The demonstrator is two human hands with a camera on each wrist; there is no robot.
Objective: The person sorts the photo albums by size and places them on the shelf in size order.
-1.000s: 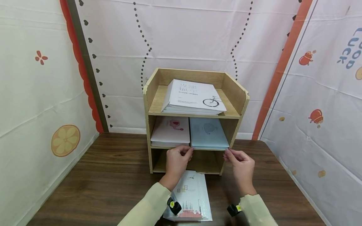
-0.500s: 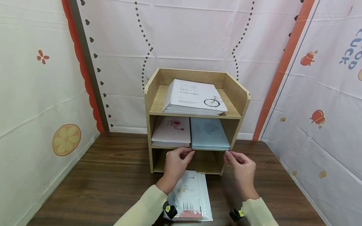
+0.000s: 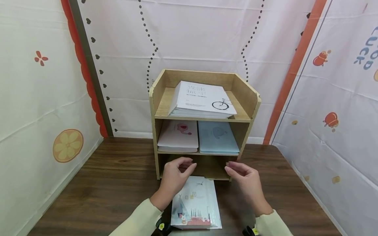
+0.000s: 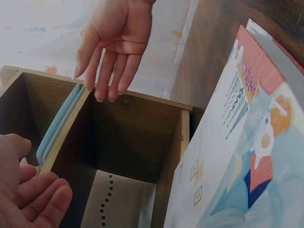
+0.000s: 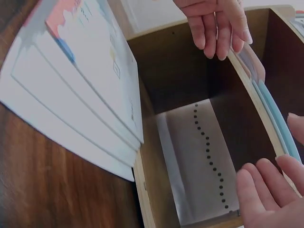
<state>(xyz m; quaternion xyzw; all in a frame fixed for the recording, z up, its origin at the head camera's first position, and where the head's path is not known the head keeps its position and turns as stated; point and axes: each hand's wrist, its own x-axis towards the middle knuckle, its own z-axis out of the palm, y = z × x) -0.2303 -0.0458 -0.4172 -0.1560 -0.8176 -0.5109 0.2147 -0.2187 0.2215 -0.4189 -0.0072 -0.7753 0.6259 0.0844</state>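
Note:
My left hand hovers in front of the wooden shelf's bottom compartment, fingers loosely bent and holding nothing. Level with it on the right, my right hand is likewise relaxed, with nothing in its fingers. On the middle shelf, pale blue notebooks lie beside pink notebooks, each with a small printed picture. Both wrist views show the blue notebooks' edges along the board between the hands. Below the left hand, a stack of picture-covered books lies on the table before the shelf.
A thick stack of white books with a bicycle drawing sits on the top shelf. The bottom compartment has an open back, with dotted cloth showing through. Printed cloth walls surround the dark wooden table.
Both hands have dropped from the middle shelf's front edge beneath the blue notebooks and drawn back towards me. Their pinched fingers have loosened. The notebooks look unmoved.

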